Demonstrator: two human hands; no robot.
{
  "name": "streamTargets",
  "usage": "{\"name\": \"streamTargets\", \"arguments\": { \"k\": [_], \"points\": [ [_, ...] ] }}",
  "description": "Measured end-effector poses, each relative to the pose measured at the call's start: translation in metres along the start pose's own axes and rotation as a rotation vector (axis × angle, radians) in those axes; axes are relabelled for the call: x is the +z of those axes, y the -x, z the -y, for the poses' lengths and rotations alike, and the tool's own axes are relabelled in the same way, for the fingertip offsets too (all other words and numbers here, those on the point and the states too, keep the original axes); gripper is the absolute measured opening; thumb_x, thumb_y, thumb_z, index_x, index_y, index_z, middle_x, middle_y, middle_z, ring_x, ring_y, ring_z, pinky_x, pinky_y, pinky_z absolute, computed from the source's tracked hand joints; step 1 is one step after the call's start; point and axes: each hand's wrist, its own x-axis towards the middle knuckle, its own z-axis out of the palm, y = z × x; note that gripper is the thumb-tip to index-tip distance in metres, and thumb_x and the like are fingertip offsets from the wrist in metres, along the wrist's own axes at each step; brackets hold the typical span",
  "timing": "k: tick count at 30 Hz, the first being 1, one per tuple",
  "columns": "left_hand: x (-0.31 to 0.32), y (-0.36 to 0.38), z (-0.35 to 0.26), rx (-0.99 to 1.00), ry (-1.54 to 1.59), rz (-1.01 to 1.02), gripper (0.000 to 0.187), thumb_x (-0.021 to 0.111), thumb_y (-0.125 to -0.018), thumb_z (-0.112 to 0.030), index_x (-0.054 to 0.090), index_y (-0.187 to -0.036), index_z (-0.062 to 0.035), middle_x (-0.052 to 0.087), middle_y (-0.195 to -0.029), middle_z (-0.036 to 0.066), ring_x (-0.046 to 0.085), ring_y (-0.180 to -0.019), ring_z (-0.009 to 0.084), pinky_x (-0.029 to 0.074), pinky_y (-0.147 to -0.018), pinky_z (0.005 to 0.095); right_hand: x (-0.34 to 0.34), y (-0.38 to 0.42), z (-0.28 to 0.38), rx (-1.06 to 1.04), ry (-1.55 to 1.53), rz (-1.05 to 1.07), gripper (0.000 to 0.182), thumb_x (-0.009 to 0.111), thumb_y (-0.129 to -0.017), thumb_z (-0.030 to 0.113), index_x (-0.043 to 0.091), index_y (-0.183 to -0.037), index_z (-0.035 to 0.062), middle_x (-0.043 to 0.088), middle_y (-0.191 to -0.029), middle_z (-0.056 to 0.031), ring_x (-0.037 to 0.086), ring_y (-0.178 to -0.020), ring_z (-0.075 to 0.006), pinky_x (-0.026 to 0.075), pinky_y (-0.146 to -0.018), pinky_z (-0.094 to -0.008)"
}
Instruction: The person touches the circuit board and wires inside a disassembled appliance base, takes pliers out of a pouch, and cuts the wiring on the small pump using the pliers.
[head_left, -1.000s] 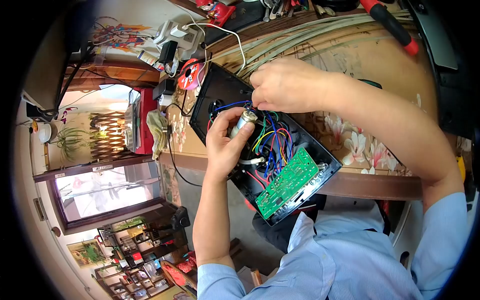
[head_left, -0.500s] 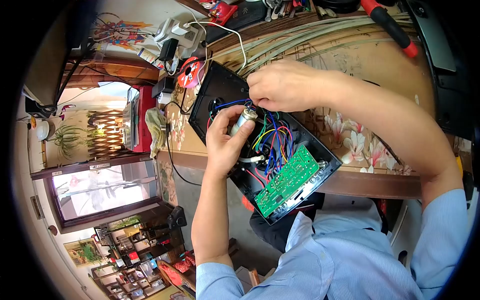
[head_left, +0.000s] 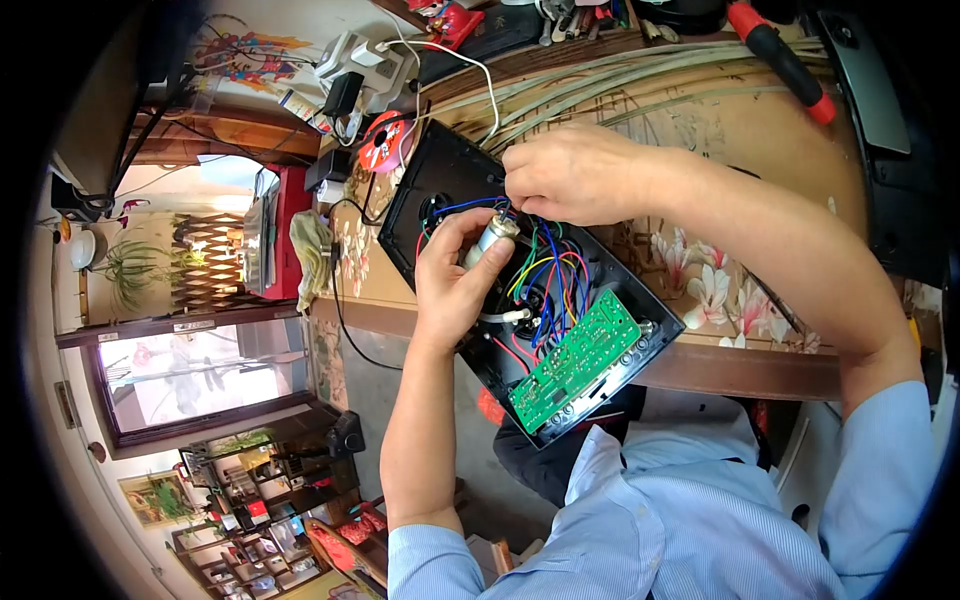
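Note:
My left hand [head_left: 455, 278] grips a small silver cylindrical motor [head_left: 497, 236], its terminal end pointing up and away from me. Just beyond that end, my right hand [head_left: 560, 175] is closed in a pinch over thin wires; its fingertips hide what exactly they hold. Both hands are above an opened black plastic housing [head_left: 440, 165]. Inside it run blue, red, yellow and green wires [head_left: 555, 280] and a whitish tube [head_left: 505, 317]. A green circuit board [head_left: 578, 360] is fixed across the housing's near end, which overhangs the table edge.
The housing rests on a wooden table [head_left: 640, 130] with a floral pattern. A red-and-black tool [head_left: 782, 62] and a bundle of pale strips [head_left: 600, 72] lie at the back. A power strip [head_left: 365, 70] and a red-and-pink spool [head_left: 385, 142] are at left.
The view has shifted slightly. Both hands keep nearly the same position at the motor, with only slight movement of the right fingers.

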Motion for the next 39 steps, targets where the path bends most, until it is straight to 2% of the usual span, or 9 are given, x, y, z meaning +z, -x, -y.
{"name": "streamTargets", "arguments": {
  "k": [6,8,11,24,27,29,33,35,39],
  "points": [
    [0.0005,-0.0001,-0.0008,0.044,0.003,-0.012,0.031,0.075,-0.086,-0.011,0.066,-0.112,0.0014,0.065,-0.101,0.006,0.061,-0.092,0.0143,0.048,-0.083,0.0276,0.0052,0.0026,-0.0022,-0.034,-0.003,-0.071,0.01,0.066,-0.086,0.016,0.064,-0.086,0.0062,0.059,-0.087,-0.0093,0.063,-0.084,-0.0315,0.051,-0.07,-0.0452],
    [-0.0028,-0.001,0.0026,0.067,-0.075,0.041,0.033,0.073,-0.092,-0.011,0.061,-0.121,0.0007,0.065,-0.106,0.002,0.058,-0.093,0.0095,0.046,-0.084,0.0242,0.0049,0.0032,-0.0021,-0.034,-0.001,-0.069,0.01,0.066,-0.086,0.015,0.063,-0.086,0.0062,0.059,-0.087,-0.0094,0.063,-0.084,-0.0316,0.051,-0.069,-0.0453],
    [-0.0025,-0.0012,0.0022,0.069,-0.083,0.035,0.032,0.073,-0.091,-0.011,0.062,-0.12,0.0008,0.065,-0.106,0.002,0.058,-0.093,0.0095,0.046,-0.084,0.0242,0.005,0.0049,-0.0014,-0.012,-0.007,-0.08,0.01,0.066,-0.086,0.016,0.063,-0.086,0.0058,0.059,-0.087,-0.0096,0.063,-0.084,-0.0317,0.051,-0.07,-0.0449],
    [-0.0007,-0.001,-0.0004,0.07,-0.095,0.024,0.033,0.073,-0.091,-0.012,0.063,-0.119,0.0012,0.065,-0.106,0.002,0.059,-0.096,0.01,0.047,-0.087,0.0247,0.0,0.0037,0.0047,0.092,-0.032,-0.008,0.013,0.063,-0.089,0.019,0.068,-0.091,0.0077,0.064,-0.094,-0.0085,0.066,-0.091,-0.0314,0.053,-0.078,-0.0445],
    [0.0007,-0.0011,0.0009,0.076,-0.038,-0.018,0.032,0.075,-0.087,-0.014,0.066,-0.113,0.0011,0.066,-0.102,0.007,0.062,-0.094,0.0156,0.048,-0.085,0.0282,0.0025,0.0054,0.0039,0.081,-0.048,-0.041,0.01,0.064,-0.088,0.017,0.066,-0.089,0.007,0.062,-0.091,-0.009,0.064,-0.088,-0.032,0.051,-0.076,-0.0448],
    [-0.0022,-0.0012,-0.0001,0.072,-0.106,0.026,0.033,0.074,-0.091,-0.013,0.063,-0.119,0.001,0.065,-0.106,0.002,0.059,-0.095,0.0097,0.047,-0.086,0.0245,0.0046,0.0054,0.0031,0.063,-0.053,-0.073,0.009,0.066,-0.087,0.015,0.064,-0.087,0.0062,0.06,-0.088,-0.0094,0.063,-0.085,-0.0325,0.05,-0.073,-0.0449],
    [-0.0013,-0.0016,0.0004,0.077,-0.1,0.03,0.033,0.074,-0.091,-0.013,0.063,-0.119,0.0009,0.065,-0.106,0.002,0.059,-0.094,0.0095,0.047,-0.085,0.0243,0.0047,0.0049,0.0035,0.057,-0.075,-0.084,0.01,0.066,-0.086,0.015,0.064,-0.085,0.0055,0.059,-0.087,-0.0095,0.062,-0.084,-0.0325,0.05,-0.073,-0.0443],
    [0.0005,-0.0017,-0.0017,0.047,-0.075,-0.005,0.032,0.076,-0.086,-0.014,0.066,-0.113,0.001,0.066,-0.102,0.007,0.062,-0.093,0.0159,0.048,-0.085,0.0284,0.0042,0.0046,0.0034,0.065,-0.088,-0.075,0.01,0.066,-0.086,0.015,0.064,-0.085,0.0052,0.059,-0.087,-0.0095,0.062,-0.084,-0.0326,0.05,-0.073,-0.0442],
    [0.0013,-0.0013,-0.0008,0.048,-0.055,-0.014,0.032,0.076,-0.086,-0.014,0.066,-0.113,0.0008,0.066,-0.102,0.007,0.062,-0.093,0.0162,0.049,-0.084,0.0285,0.006,0.0044,0.002,0.047,-0.077,-0.075,0.01,0.066,-0.086,0.015,0.064,-0.084,0.0053,0.059,-0.087,-0.0097,0.062,-0.084,-0.0328,0.05,-0.073,-0.0442]
  ]
}}
